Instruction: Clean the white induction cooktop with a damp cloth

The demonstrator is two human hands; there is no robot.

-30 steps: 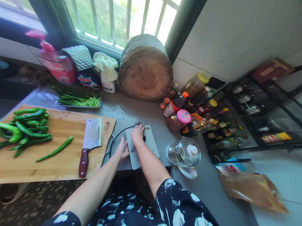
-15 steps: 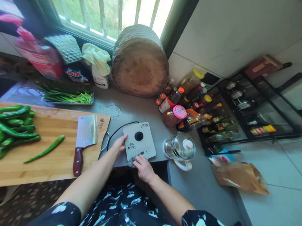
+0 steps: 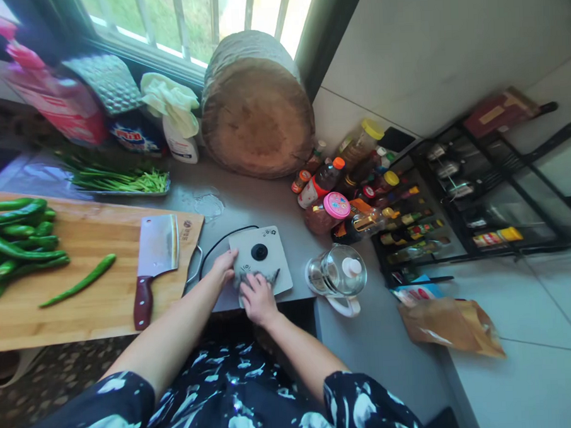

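In front of me on the grey counter lies a white kettle base (image 3: 278, 255) with a round black connector in its middle and small black flower prints. My left hand (image 3: 225, 267) grips its left edge, thumb and fingertips at the rim. A greyish, dark-patterned cloth (image 3: 271, 276) is pressed on the lower part of the base by my right hand (image 3: 258, 298), whose fingers are curled over it. A black cord leaves the base at its back left. Just right stands a glass kettle (image 3: 338, 271) with a white handle and lid knob.
At left, a wooden cutting board (image 3: 101, 317) carries a cleaver (image 3: 157, 248) and several green chillies (image 3: 17, 241). A tray of cut greens (image 3: 127, 180) sits behind. A round wooden block (image 3: 257, 117) leans by the window. Bottles (image 3: 322, 181) and a black rack (image 3: 439, 258) stand right.
My right hand and the cloth have shifted up and to the left over the kettle base. My left hand stays at its left edge. The whole view has moved slightly.
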